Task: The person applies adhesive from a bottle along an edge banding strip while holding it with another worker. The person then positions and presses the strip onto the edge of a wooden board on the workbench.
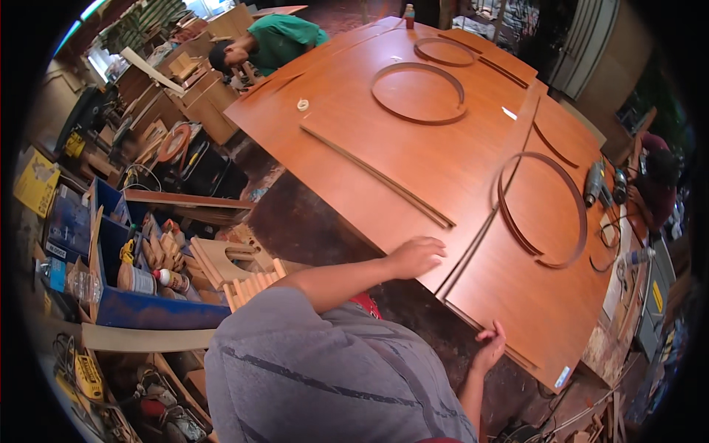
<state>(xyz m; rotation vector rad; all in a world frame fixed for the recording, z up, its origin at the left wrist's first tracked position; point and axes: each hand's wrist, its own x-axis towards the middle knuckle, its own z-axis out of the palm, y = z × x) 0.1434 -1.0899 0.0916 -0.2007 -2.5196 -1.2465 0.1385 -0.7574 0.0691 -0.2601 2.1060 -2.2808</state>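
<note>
My left hand rests near the front edge of a large reddish-brown wood panel, fingers loosely stretched and nothing in them. My right hand is at the same edge, farther right, fingers apart, beside a thin strip along that edge. Whether it touches the strip I cannot tell. Between my hands, dark thin strips run away across the panel. Left of them lies a pair of long narrow strips. A thin wooden hoop sits on the right part, its ends not fully meeting.
More hoops and a tape roll lie farther back. Power tools sit at the right edge. A person in green bends at the far left; another person is at right. A blue bin with bottles and wood scraps stands left.
</note>
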